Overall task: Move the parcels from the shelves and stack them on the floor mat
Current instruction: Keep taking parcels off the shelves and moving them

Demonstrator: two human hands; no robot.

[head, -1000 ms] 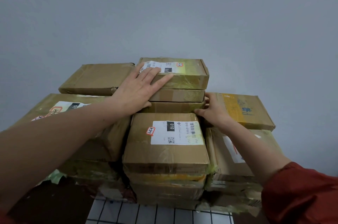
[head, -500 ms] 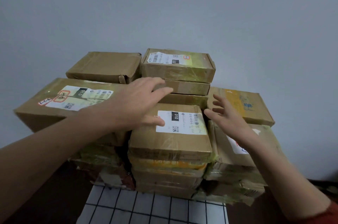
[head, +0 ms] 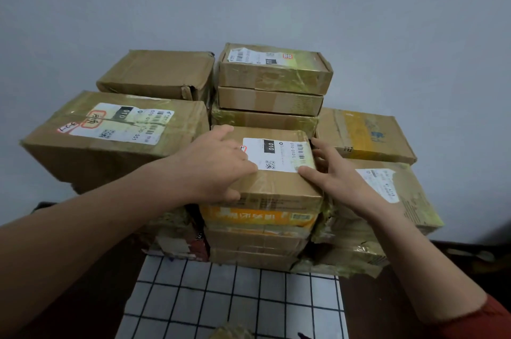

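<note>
Several brown cardboard parcels are stacked on a white floor mat (head: 235,300) with a black grid, against a grey wall. Both my hands are on the front-centre parcel (head: 276,186), which has a white label on top. My left hand (head: 215,167) lies over its top left part, with the thumb curled down on the front face. My right hand (head: 331,175) holds its right side, thumb on top by the label and fingers in the gap beside the neighbouring parcel. This parcel sits on an orange-printed parcel (head: 257,218).
A large labelled parcel (head: 110,145) stands to the left, with a plain one (head: 157,73) behind it. Three flat parcels are stacked at the back centre, the top one (head: 276,70) labelled. Two more parcels (head: 365,134) lie on the right. Dark floor borders the mat.
Both hands came down from the back-centre stack onto the front-centre labelled parcel. The left hand now covers its top left; the right hand has closed in on its right side.
</note>
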